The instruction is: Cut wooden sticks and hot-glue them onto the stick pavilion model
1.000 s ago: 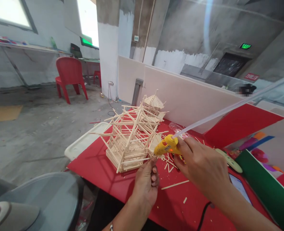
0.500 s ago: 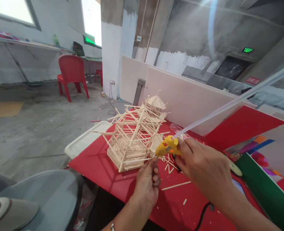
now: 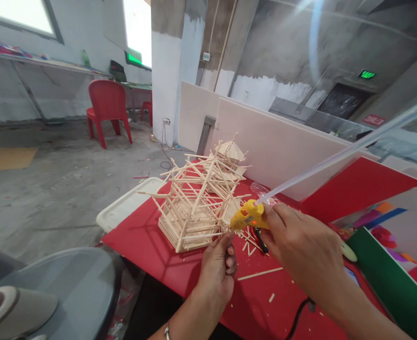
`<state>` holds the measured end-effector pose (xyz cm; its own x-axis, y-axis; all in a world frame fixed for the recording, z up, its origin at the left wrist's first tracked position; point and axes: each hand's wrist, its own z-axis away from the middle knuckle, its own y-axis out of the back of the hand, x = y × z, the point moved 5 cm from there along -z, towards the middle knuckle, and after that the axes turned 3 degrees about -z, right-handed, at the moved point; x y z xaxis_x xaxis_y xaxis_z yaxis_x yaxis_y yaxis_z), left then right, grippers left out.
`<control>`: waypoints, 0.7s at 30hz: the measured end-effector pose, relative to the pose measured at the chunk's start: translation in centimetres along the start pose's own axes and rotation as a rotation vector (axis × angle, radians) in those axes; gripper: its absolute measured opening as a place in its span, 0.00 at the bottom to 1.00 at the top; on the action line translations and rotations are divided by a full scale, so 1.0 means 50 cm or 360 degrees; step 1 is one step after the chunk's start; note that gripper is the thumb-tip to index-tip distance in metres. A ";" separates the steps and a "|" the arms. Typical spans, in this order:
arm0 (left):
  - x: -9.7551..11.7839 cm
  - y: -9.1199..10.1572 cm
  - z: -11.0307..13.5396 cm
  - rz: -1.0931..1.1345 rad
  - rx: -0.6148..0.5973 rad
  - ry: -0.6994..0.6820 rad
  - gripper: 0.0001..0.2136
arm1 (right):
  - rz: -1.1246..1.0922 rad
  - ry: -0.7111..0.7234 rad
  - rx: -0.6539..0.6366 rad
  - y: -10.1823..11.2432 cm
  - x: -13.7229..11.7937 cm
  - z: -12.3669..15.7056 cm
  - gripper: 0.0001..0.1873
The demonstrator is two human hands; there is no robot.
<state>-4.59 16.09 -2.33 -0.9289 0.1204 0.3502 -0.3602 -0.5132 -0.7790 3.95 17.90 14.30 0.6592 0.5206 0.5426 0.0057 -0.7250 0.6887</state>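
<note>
A house-like model of thin wooden sticks (image 3: 197, 203) stands on the red table top (image 3: 148, 245). My right hand (image 3: 300, 245) grips a yellow glue gun (image 3: 246, 216) whose nozzle points at the model's right lower corner. A long clear glue stick (image 3: 343, 153) juts from the gun's back, up to the right. My left hand (image 3: 217, 269) is closed in a pinch just below the nozzle, on a thin stick at the model's edge. A smaller stick model (image 3: 231, 153) stands behind the big one.
Loose sticks (image 3: 260, 273) lie on the red top. A white tray (image 3: 123, 208) sits at the table's left edge. White partition boards (image 3: 272, 141), a red board (image 3: 353, 184) and a green board (image 3: 388, 278) stand around. A red chair (image 3: 107, 106) stands on the floor.
The view has drifted slightly; both hands and the glue gun stay at the model's right lower corner, almost unmoved.
</note>
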 end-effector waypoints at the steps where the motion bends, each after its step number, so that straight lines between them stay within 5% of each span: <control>1: 0.000 0.000 0.000 0.0002 0.0001 -0.0003 0.21 | -0.0002 0.0005 -0.0006 0.000 0.000 0.000 0.14; 21: 0.001 0.001 -0.005 -0.0158 0.0059 -0.0169 0.21 | -0.0006 -0.0007 0.0047 0.004 0.012 0.018 0.14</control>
<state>-4.67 16.26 -2.50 -0.8739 0.0824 0.4791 -0.4445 -0.5345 -0.7188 5.00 17.66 14.34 0.6624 0.5216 0.5378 0.0304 -0.7359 0.6764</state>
